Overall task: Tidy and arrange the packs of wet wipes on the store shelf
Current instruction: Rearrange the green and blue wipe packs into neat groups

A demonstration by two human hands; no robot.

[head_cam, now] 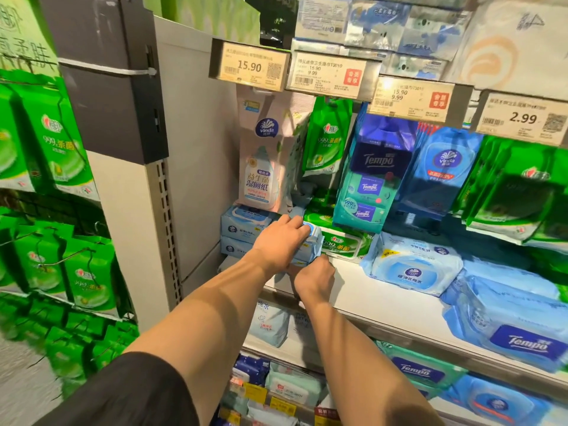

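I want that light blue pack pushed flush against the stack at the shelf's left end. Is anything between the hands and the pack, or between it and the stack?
Nothing visible. The left hand already rests on the light blue pack, the right hand grips at its lower edge, and the pack sits against the stack.

Place: retail shop, tissue and wet-wipe aisle.
Fixtures: white shelf [384,299]; slotted upright [167,229].
Pricing: price tags [250,66] on the shelf rail, reading 15.90, 9.99 and 2.99, with barcodes.
Stock: Tempo packs [379,167], Vinda packs [413,272], and green hanging packs [58,146], in multiples.
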